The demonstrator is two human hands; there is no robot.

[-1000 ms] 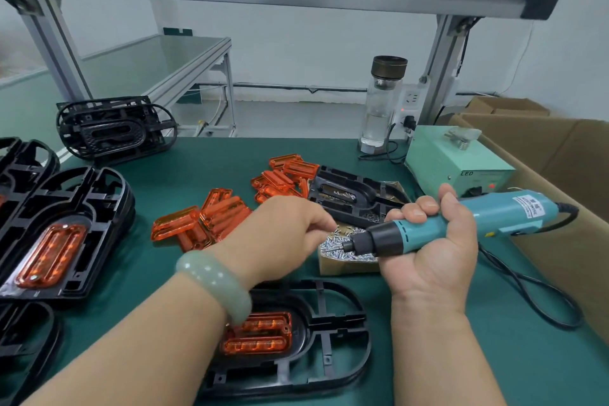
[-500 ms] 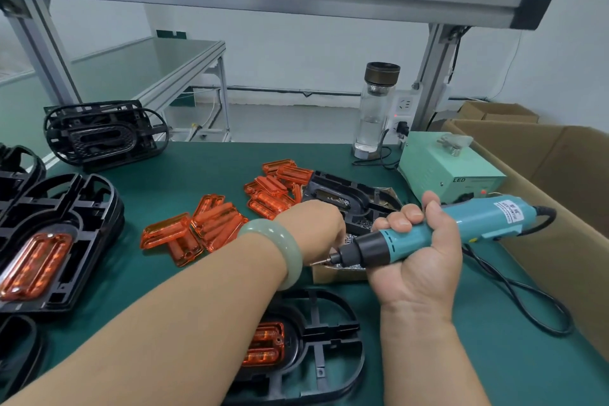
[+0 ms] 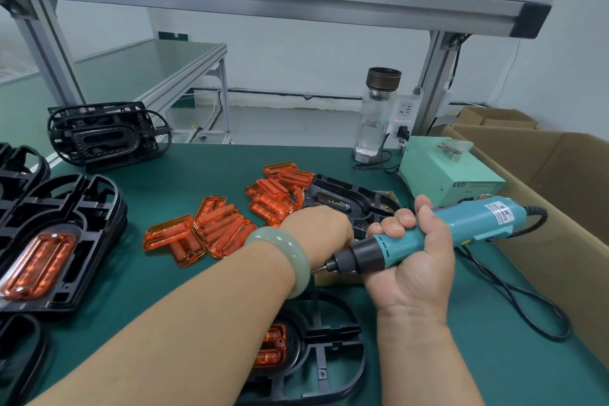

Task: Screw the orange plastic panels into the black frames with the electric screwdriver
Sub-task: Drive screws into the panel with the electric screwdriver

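My right hand (image 3: 418, 260) grips the teal electric screwdriver (image 3: 461, 224), its bit pointing left just beside my left wrist. My left hand (image 3: 316, 231) reaches down behind the bit into a small cardboard screw box (image 3: 333, 278); its fingers are hidden. Below my arms lies a black frame (image 3: 329, 349) with an orange panel (image 3: 273, 348) seated in it, partly covered by my left forearm. Loose orange panels (image 3: 214, 231) lie in two heaps on the green mat.
A black frame with an orange panel (image 3: 66, 234) lies at the left, with more frames stacked behind (image 3: 105, 135). Another black frame (image 3: 346, 201) lies past my left hand. A green power box (image 3: 445, 171), a water bottle (image 3: 379, 115), a cardboard carton (image 3: 560, 208) and the screwdriver's cable (image 3: 527, 300) are at the right.
My left hand has moved to the right and deeper behind the screwdriver's bit. The screwdriver has tilted, with its bit lower. The view has shifted up and right.
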